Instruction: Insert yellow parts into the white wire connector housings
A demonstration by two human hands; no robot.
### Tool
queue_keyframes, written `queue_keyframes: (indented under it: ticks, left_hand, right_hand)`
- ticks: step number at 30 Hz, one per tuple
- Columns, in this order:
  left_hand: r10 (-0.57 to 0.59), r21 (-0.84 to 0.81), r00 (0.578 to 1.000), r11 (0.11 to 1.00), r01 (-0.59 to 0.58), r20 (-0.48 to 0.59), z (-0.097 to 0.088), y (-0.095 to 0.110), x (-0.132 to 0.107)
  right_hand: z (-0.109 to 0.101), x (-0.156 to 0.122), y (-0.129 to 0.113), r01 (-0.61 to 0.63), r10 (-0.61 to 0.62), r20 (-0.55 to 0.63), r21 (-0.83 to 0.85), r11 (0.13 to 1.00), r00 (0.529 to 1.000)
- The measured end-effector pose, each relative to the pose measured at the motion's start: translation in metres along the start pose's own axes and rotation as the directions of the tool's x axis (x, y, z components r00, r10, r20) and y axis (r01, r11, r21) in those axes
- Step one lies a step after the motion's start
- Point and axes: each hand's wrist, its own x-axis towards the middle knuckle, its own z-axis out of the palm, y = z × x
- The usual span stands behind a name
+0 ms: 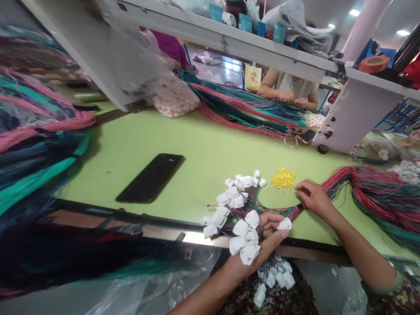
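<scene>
My left hand [268, 240] is palm up at the table's front edge, shut on a bunch of white plastic wire connectors [244, 238]. Thin red and green wires run from them across the table. My right hand [315, 199] pinches the wire bundle [370, 197] close to a dark band [300, 206] on it. Behind that hand, the bundle spreads into pink, green and dark strands. More white connectors [275, 280] dangle below the edge over my patterned lap. A small heap of yellow pieces [283, 178] lies just beyond my hands.
A black smartphone [150, 178] lies on the green table [203, 157]. Thick multicoloured wire bundles [36, 127] blur past at the left. Across, under a white shelf [223, 41], a co-worker's hands [293, 98] work at more wires [243, 107]. A bag of white parts [173, 98] sits nearby.
</scene>
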Motion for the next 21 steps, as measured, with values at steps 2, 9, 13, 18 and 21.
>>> queue_keyframes:
  ticks: [2,9,13,18,21]
  left_hand:
    - [-0.01,0.007,1.0,1.0,0.01,0.002,-0.001,0.001,0.001]
    - [-0.023,0.027,1.0,0.999,0.023,0.002,-0.004,0.002,0.001]
    - [-0.02,0.043,1.0,0.999,0.02,-0.003,-0.005,-0.007,0.004]
    - [-0.013,0.05,1.0,0.999,0.013,0.007,-0.006,-0.006,0.004]
    - [-0.022,0.028,1.0,0.999,0.021,0.013,-0.005,0.001,0.001]
  right_hand:
    - [0.005,0.006,0.006,0.009,-0.008,0.025,-0.015,1.0,1.0]
    - [0.015,0.02,0.01,-0.005,0.011,0.092,-0.066,0.998,0.996]
    - [0.016,0.02,0.005,-0.007,0.015,0.124,-0.059,0.998,0.992]
    - [0.013,0.013,-0.001,0.009,-0.004,0.163,-0.03,1.0,0.987]
    - [0.009,0.009,0.0,0.02,-0.02,0.154,0.003,1.0,0.988]
